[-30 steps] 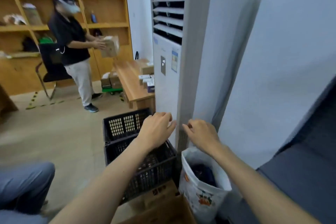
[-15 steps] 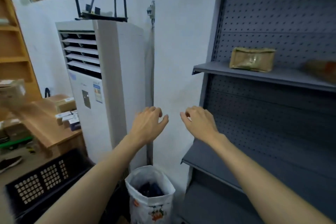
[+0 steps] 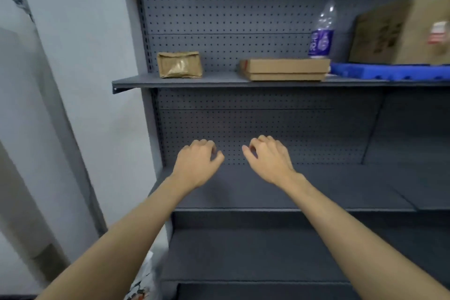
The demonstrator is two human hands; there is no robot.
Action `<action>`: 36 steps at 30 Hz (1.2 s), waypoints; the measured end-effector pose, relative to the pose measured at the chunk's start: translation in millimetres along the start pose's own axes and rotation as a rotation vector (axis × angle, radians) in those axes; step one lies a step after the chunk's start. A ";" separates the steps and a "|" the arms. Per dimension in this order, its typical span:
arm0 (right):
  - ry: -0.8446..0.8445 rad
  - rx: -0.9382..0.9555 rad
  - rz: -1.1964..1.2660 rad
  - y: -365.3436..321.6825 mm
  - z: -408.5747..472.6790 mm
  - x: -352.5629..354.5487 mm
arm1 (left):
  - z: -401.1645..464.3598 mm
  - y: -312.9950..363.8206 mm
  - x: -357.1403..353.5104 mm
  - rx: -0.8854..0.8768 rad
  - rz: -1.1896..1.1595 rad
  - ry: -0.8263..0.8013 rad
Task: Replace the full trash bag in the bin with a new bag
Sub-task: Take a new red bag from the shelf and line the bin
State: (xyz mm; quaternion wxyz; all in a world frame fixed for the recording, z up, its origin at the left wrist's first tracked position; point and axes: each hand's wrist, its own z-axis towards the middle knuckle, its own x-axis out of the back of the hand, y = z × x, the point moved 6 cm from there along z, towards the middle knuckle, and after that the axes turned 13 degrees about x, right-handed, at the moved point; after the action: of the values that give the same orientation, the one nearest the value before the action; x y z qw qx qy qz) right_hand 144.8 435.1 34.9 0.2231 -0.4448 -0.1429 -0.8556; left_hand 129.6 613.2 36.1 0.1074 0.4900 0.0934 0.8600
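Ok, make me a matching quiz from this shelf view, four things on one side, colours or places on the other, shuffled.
Things:
1. plastic bottle
2. flat cardboard box
3. tray
4. crumpled brown packet

Descriptions:
A. left end of the upper shelf
B. blue, under the big carton
C. purple label
D. beside the tray, in front of the bottle

Pairs: 1-C, 2-D, 3-B, 4-A

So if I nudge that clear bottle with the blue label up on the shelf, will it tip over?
Probably. The bottle is tall and narrow and stands upright on the shelf, so a high push likely topples it. It looks mostly empty, so likely light. Once down, its round body would probably roll.
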 end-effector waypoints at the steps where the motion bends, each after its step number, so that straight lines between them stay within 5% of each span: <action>1: -0.007 -0.033 -0.031 21.1 -13.5 10.2 | 3.1 24.3 -8.4 -0.033 -0.015 -0.006; 16: -0.094 -0.657 -0.537 326.2 -335.1 227.8 | -53.9 483.9 -113.6 -0.605 -0.234 -0.129; 25: -0.112 -0.981 -0.690 389.9 -523.4 334.4 | -167.0 703.9 -126.6 -0.862 -0.391 -0.179; 36: -0.090 -1.182 -0.796 447.0 -629.4 386.4 | -231.4 864.2 -143.1 -1.084 -0.477 -0.195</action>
State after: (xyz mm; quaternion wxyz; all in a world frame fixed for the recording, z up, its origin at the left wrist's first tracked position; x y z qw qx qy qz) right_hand -261.6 -326.4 19.5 -0.3907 -0.4402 0.1841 -0.7872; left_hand -79.5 -268.4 31.8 0.5400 0.4077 -0.2617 0.6883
